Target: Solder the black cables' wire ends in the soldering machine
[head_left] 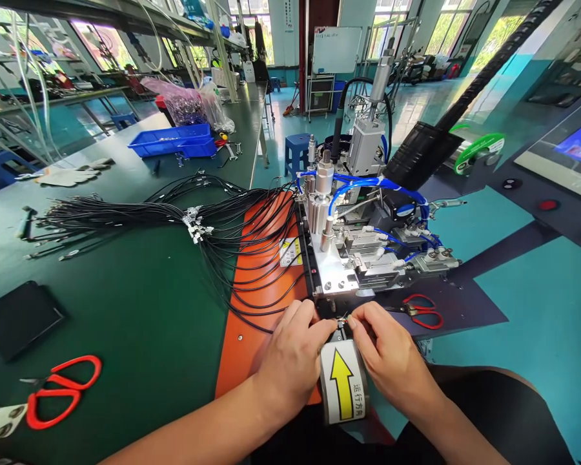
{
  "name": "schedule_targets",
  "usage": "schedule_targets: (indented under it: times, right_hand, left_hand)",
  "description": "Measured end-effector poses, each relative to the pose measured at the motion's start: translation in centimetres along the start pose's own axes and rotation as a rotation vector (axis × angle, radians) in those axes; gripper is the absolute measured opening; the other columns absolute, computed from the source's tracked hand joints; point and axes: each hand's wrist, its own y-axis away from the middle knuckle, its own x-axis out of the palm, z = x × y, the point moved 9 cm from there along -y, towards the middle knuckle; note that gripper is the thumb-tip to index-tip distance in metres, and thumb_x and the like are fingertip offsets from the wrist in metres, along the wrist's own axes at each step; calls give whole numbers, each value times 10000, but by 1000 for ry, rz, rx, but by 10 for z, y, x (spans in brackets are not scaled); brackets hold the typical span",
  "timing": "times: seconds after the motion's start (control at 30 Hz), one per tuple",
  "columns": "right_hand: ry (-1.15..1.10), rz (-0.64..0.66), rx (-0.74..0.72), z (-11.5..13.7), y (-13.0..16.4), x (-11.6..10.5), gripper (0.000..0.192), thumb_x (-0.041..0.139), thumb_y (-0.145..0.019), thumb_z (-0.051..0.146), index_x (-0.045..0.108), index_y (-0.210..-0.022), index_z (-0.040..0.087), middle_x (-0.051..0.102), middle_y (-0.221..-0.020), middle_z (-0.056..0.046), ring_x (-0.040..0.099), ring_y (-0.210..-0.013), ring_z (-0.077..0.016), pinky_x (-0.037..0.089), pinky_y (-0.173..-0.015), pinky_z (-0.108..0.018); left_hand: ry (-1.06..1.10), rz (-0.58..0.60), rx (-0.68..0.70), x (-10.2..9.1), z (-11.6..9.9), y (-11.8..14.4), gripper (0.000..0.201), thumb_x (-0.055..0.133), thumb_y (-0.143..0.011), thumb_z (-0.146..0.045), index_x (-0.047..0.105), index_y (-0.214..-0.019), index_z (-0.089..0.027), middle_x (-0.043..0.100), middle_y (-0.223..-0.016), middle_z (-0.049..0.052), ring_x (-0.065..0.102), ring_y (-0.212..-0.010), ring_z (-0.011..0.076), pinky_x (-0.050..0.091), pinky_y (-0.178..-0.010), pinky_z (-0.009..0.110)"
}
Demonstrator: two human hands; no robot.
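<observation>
Left hand [293, 352] and right hand [385, 352] meet fingertip to fingertip, knuckles up, both pinched on a small metal connector [343, 321] at the machine's [348, 245] front edge, just above the yellow-arrow label [343, 384]. Black cables [242, 252] loop over the orange mat [252, 336]; red scissors [58, 387] lie far left.

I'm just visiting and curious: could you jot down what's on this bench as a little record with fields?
left hand: left hand, fingers pinching a small part at the machine's front edge
right hand: right hand, fingers meeting the same part
machine: metal fixture with blue tubes
label: yellow arrow label between the hands
cables: black cable bundle on the green bench
tools: red scissors at left, a second pair near the right hand
</observation>
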Motion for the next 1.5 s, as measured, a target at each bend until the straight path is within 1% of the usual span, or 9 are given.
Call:
schedule_targets:
  times: [0.23,0.37,0.53,0.67,0.77,0.93,1.2,1.4,1.5]
  right_hand:
    - [-97,12,95,-18,-2,0,229,459,-1018,376,580,-908,215,585,-866,14,551,-806,-157,412,-726,-289]
    - [-147,-25,87,-16,-4,-3,187,500,-1004,395,604,-1004,239,625,-968,24,585,-882,-154,422,-793,-274]
    - [-139,8,123,-15,-8,5,260,476,-1000,404,570,-850,213,576,-786,26,536,-727,-154,390,-696,-286]
    - [-91,20,104,-15,-9,7,283,434,-1004,400,519,-817,205,545,-749,18,506,-708,-162,368,-680,-295]
    - [-61,39,121,-18,-8,9,294,399,-1007,410,494,-819,205,538,-739,8,490,-693,-170,352,-660,-301]
    - [-84,65,172,-24,-8,14,300,389,-1002,424,480,-816,207,523,-723,3,465,-676,-174,340,-638,-298]
    - [-183,97,295,-32,-9,18,370,423,-992,467,521,-768,190,538,-713,7,504,-660,-157,377,-574,-251]
    - [-192,-74,314,-25,11,-9,332,483,-977,514,613,-912,216,611,-786,4,563,-708,-164,426,-609,-242]
    - [-221,-98,173,-1,27,-12,235,504,-993,415,604,-902,223,604,-795,11,571,-694,-148,433,-614,-230]
  left_hand:
    - [-7,-11,13,0,0,0,280,519,-885,-65,695,-1044,-213,521,-886,57,449,-856,203,447,-734,337]
    - [-20,-14,8,-2,-1,0,256,517,-897,-87,698,-1033,-206,523,-886,62,459,-860,209,463,-737,348]
    - [-90,2,51,-4,-5,1,237,512,-910,-119,678,-1050,-213,551,-924,64,467,-860,222,478,-742,385]
    - [-151,21,87,-4,-9,3,189,487,-917,-92,643,-997,-161,557,-887,59,478,-828,218,493,-732,394]
    - [-202,30,65,-4,-7,6,167,491,-890,-42,623,-923,-138,545,-853,60,490,-796,218,509,-703,391]
    - [-238,25,44,-4,-5,8,257,477,-865,11,623,-1026,-126,569,-894,79,538,-823,231,538,-727,412]
    - [-174,123,-76,2,7,9,223,457,-903,-33,616,-984,-167,545,-964,66,546,-872,220,535,-767,416]
    - [-161,184,-124,2,9,8,222,432,-911,-43,609,-925,-175,532,-928,55,540,-832,209,515,-730,386]
    - [-134,199,-94,3,8,9,224,429,-908,-56,609,-953,-180,548,-939,56,549,-848,217,509,-747,396]
